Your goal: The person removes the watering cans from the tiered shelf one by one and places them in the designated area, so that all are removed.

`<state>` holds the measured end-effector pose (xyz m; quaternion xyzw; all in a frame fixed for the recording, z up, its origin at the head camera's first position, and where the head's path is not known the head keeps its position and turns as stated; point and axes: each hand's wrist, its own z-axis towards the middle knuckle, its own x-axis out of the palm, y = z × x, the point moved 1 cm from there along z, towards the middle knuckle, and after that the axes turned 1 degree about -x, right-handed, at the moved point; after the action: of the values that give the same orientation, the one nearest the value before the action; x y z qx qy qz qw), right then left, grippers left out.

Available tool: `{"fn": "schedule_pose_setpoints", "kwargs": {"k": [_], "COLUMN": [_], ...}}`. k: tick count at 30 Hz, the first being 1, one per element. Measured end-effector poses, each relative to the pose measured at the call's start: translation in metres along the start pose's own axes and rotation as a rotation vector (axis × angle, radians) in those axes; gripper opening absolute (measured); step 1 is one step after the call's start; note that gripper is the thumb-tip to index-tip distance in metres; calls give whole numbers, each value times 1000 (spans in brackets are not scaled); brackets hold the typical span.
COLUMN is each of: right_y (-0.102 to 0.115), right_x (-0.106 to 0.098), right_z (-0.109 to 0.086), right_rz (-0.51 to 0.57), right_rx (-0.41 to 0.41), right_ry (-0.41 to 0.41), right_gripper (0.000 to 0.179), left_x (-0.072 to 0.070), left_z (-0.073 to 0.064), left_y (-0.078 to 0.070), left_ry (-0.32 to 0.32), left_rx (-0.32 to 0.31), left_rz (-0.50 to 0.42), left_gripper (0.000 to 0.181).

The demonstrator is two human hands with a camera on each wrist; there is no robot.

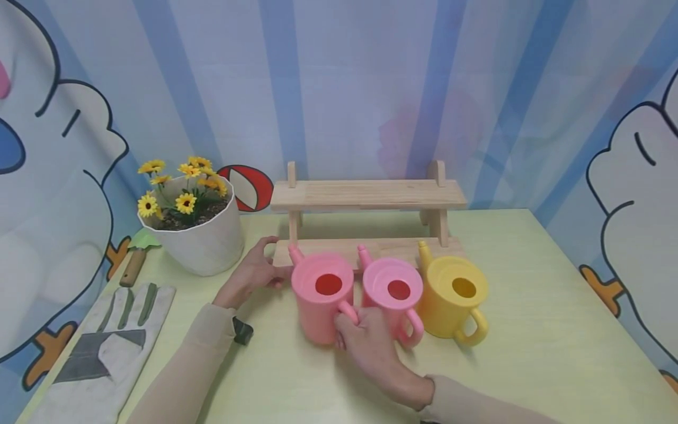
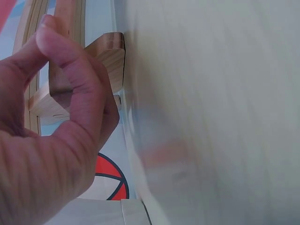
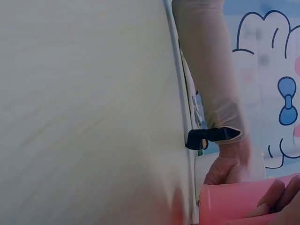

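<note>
My right hand [image 1: 368, 347] grips the handle of a coral-pink watering can [image 1: 320, 300], with the fingers wrapped round it. The can is upright in front of a two-tier wooden plant stand [image 1: 368, 194], its spout overlapping the lower plank in the head view. At that plank's left end, my left hand [image 1: 256, 271] holds the stand. The left wrist view shows the bent fingers [image 2: 86, 98] around the wood. Beside the held can stand a lighter pink watering can [image 1: 389, 280] and a yellow watering can [image 1: 442, 306], handles toward me.
A white pot [image 1: 212, 250] of yellow flowers [image 1: 185, 203] stands at the back left. Nearby lie a small wooden-handled garden trowel [image 1: 133, 268] and a grey-and-white work glove [image 1: 106, 365]. Behind the pale table [image 1: 556, 341] hangs a striped blue cartoon curtain [image 1: 360, 88].
</note>
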<state>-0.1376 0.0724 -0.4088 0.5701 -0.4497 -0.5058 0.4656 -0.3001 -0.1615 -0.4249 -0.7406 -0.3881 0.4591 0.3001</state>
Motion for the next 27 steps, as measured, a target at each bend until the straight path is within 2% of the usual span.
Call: {"fn": "schedule_pose_setpoints", "kwargs": {"k": [16, 19, 23, 27], "right_y": [-25, -28, -25, -25], "right_x": [7, 8, 9, 10], "right_z": [7, 7, 3, 0], "right_rz": [-14, -16, -14, -13], "right_rx": [-73, -56, 11, 32], "right_ry": [19, 34, 46, 47], "right_gripper": [36, 36, 35, 33], "left_x": [0, 0, -1, 0], "left_z": [1, 1, 1, 2], "left_y": [-1, -1, 0, 0], "left_ry": [-7, -8, -6, -3], "left_rx": [-4, 0, 9, 14], "left_rz": [-5, -3, 0, -7], "left_gripper": [97, 97, 97, 96]}}
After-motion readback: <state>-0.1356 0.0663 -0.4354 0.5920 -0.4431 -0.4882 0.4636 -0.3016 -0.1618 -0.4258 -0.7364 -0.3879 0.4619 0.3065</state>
